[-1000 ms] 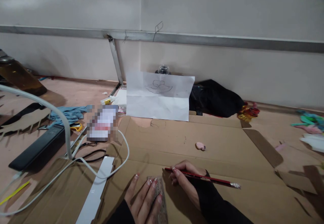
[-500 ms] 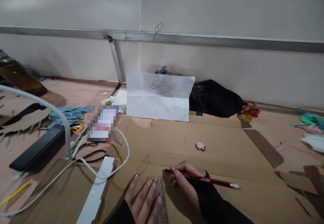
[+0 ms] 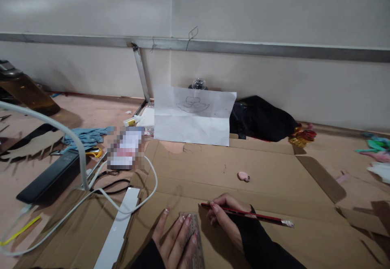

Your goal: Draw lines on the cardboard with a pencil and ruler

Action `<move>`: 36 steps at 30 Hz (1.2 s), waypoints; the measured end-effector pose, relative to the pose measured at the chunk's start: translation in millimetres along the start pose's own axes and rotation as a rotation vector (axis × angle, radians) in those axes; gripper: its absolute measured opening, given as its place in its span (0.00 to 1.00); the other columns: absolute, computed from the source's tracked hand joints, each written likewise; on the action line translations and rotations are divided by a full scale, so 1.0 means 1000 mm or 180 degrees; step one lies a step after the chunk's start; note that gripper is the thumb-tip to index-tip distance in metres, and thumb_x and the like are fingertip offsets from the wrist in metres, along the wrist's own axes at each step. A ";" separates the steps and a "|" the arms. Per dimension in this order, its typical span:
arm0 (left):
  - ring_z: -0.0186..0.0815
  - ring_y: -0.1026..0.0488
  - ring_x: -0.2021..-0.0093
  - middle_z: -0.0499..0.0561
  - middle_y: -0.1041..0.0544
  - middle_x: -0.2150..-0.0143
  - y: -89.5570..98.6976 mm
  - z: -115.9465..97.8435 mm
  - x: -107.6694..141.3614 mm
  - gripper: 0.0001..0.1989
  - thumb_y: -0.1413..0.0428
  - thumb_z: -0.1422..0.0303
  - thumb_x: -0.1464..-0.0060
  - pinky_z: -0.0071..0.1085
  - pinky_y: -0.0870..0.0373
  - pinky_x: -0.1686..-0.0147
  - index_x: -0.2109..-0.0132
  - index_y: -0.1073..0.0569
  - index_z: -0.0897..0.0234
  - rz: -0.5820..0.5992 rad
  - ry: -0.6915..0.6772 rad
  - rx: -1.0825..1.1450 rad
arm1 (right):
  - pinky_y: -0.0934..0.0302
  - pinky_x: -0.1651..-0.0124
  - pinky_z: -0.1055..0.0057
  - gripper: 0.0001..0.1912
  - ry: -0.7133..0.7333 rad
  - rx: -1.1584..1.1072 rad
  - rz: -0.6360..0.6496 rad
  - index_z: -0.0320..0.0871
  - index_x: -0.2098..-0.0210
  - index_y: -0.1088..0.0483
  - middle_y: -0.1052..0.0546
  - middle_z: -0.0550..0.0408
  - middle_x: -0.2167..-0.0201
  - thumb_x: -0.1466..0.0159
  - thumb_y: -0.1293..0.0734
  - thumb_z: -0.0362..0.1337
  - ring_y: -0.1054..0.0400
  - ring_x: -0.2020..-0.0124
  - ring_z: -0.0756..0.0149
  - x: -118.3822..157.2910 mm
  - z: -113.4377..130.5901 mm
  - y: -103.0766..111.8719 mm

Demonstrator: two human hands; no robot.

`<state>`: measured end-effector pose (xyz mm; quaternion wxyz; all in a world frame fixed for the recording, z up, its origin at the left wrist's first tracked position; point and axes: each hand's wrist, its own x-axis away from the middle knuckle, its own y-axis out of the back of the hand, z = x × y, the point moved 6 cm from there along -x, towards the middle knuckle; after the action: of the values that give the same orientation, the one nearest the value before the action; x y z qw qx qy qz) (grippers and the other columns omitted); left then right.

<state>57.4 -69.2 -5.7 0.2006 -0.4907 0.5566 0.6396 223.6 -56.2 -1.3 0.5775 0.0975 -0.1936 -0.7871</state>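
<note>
My left hand (image 3: 175, 238) lies with its fingers stretched out and apart, pressing on a clear ruler (image 3: 198, 242) that rests on a flattened cardboard sheet (image 3: 195, 175). In my right hand (image 3: 224, 216) a red and black pencil (image 3: 258, 216) is pinched between thumb and fingers. The pencil's tip points left, just beyond the ruler's far end; whether it touches the cardboard I cannot tell. Farther back on the cardboard sits a small pinkish eraser (image 3: 243, 176). A folded white paper (image 3: 191, 127) with a line drawing stands upright at the cardboard's back edge.
To the left are a phone (image 3: 126, 147), a white cable (image 3: 152, 183), a black box-like device (image 3: 50, 175), blue gloves (image 3: 85, 137) and a white strip (image 3: 117, 228). A bottle (image 3: 33, 94) leans at far left. Black cloth (image 3: 263, 119) lies behind the cardboard, by the wall.
The whole view has shifted slightly, so things sit a little farther right. Both hands, the ruler and the pencil keep nearly the same places on the cardboard.
</note>
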 end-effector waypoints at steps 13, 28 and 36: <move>0.38 0.32 0.50 0.54 0.25 0.59 -0.002 -0.001 0.006 0.19 0.64 0.74 0.39 0.49 0.50 0.44 0.62 0.28 0.66 0.0315 -0.0194 -0.0077 | 0.35 0.73 0.69 0.16 -0.0232 -0.0503 0.0043 0.40 0.73 0.32 0.24 0.48 0.78 0.42 0.38 0.48 0.30 0.78 0.65 -0.005 -0.001 -0.001; 0.36 0.30 0.53 0.53 0.23 0.64 0.002 -0.002 -0.007 0.19 0.64 0.74 0.38 0.47 0.48 0.44 0.65 0.28 0.67 0.0245 -0.0199 -0.0093 | 0.34 0.71 0.69 0.14 -0.0187 -0.0654 0.0077 0.40 0.71 0.31 0.23 0.48 0.77 0.43 0.36 0.47 0.29 0.77 0.65 -0.009 -0.003 -0.005; 0.34 0.28 0.56 0.52 0.23 0.65 0.002 0.002 -0.002 0.19 0.61 0.73 0.38 0.45 0.45 0.45 0.68 0.27 0.65 -0.0196 0.0055 0.0023 | 0.35 0.72 0.69 0.14 -0.0149 -0.0407 0.0017 0.41 0.73 0.32 0.24 0.49 0.78 0.42 0.38 0.46 0.30 0.77 0.63 -0.007 0.000 -0.001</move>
<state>55.6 -67.7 -2.9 0.2172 -0.5123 0.5453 0.6269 224.9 -49.5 -1.9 0.5800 0.0415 -0.1567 -0.7983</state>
